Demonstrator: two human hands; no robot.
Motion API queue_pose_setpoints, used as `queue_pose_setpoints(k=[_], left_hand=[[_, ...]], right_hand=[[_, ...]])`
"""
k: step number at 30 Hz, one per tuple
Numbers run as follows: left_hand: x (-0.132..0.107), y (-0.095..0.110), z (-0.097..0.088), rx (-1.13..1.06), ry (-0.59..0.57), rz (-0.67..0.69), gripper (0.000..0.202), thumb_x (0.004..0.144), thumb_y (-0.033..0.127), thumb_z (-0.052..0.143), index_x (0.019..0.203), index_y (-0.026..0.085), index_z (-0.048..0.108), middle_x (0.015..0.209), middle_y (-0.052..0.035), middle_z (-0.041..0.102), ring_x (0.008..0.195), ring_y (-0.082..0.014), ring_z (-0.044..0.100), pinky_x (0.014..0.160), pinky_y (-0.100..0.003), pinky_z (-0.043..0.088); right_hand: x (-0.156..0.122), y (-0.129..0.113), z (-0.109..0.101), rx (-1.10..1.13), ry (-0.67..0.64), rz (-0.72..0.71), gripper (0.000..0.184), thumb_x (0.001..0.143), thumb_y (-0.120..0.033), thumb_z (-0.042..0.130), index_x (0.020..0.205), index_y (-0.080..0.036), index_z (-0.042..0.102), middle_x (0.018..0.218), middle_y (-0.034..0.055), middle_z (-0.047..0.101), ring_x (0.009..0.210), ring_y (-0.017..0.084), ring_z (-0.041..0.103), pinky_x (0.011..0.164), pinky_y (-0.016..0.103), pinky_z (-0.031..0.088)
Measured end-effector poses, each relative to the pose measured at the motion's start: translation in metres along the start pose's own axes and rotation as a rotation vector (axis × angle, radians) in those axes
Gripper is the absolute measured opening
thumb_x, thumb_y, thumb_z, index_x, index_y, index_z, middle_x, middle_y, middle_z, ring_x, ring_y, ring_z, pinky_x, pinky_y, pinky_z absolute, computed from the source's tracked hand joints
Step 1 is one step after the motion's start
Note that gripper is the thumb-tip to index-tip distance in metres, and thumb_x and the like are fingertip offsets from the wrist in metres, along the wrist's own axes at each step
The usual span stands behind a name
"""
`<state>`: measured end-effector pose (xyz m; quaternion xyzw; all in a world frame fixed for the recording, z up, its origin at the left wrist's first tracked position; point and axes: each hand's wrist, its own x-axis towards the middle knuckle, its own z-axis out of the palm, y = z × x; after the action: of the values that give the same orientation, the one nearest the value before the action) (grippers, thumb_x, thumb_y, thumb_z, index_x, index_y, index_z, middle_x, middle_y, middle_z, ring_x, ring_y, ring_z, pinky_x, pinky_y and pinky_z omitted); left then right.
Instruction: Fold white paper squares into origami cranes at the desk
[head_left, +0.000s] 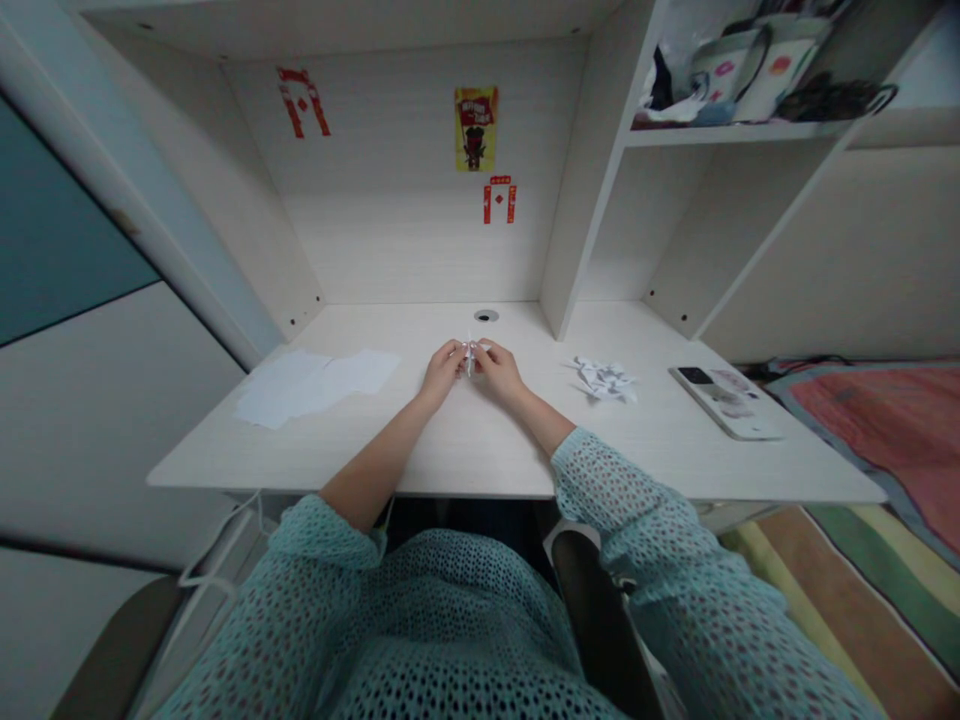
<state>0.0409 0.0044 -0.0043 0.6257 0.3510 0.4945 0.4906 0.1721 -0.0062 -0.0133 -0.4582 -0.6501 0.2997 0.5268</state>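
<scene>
At the left of the pale desk (465, 450) lie loose white sheets (315, 385), flat and well apart from the hands; nothing stands between them and the middle of the desk. There the left hand (442, 372) and the right hand (499, 370) meet, forearms angled inward and wrists low on the desk. The fingertips of both are pinched on a small folded paper (469, 355), held upright just above the surface in front of the cable hole (486, 315). To the right sits a heap of white paper pieces (604, 380), then a phone (724, 400) lying flat near the desk's right end. On the back wall a yellow and red sticker (475, 128) carries writing too small to read.
</scene>
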Motion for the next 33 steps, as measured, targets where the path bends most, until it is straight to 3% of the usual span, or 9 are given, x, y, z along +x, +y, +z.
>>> queue_pose_setpoints(k=[4,13,21,33], left_hand=[[-0.001,0.005,-0.001,-0.117,-0.041,-0.098,0.026,0.076,0.042,0.054,0.07,0.018,0.047,0.062,0.0028,0.046,0.054,-0.0071,0.045,0.048,-0.017,0.033],[-0.002,0.011,-0.002,-0.301,-0.103,-0.138,0.024,0.077,0.041,0.055,0.074,0.02,0.043,0.064,0.0019,0.044,0.061,-0.0097,0.048,0.055,-0.02,0.037],[-0.005,0.013,0.001,-0.339,-0.057,-0.157,0.02,0.08,0.039,0.052,0.077,0.021,0.044,0.073,-0.0007,0.052,0.071,-0.0122,0.055,0.066,-0.025,0.043],[-0.003,0.011,-0.002,-0.308,-0.063,-0.132,0.024,0.077,0.041,0.054,0.073,0.02,0.043,0.067,0.0009,0.049,0.063,-0.0103,0.051,0.059,-0.022,0.04]], right_hand=[[0.005,0.002,-0.001,0.193,0.003,-0.036,0.044,0.077,-0.062,0.046,0.063,-0.021,0.048,0.054,-0.0027,0.046,0.053,0.011,0.044,0.057,0.024,0.036],[0.005,-0.012,-0.005,0.537,-0.068,0.119,0.045,0.066,-0.065,0.056,0.066,-0.021,0.047,0.057,-0.0034,0.045,0.053,0.011,0.044,0.057,0.025,0.039],[0.003,-0.013,-0.006,0.538,-0.085,0.157,0.045,0.07,-0.066,0.051,0.066,-0.021,0.045,0.059,-0.0018,0.045,0.057,0.012,0.045,0.06,0.026,0.042],[0.004,-0.009,-0.006,0.562,-0.052,0.156,0.045,0.067,-0.065,0.056,0.066,-0.021,0.047,0.057,-0.0027,0.046,0.054,0.011,0.046,0.058,0.025,0.043]])
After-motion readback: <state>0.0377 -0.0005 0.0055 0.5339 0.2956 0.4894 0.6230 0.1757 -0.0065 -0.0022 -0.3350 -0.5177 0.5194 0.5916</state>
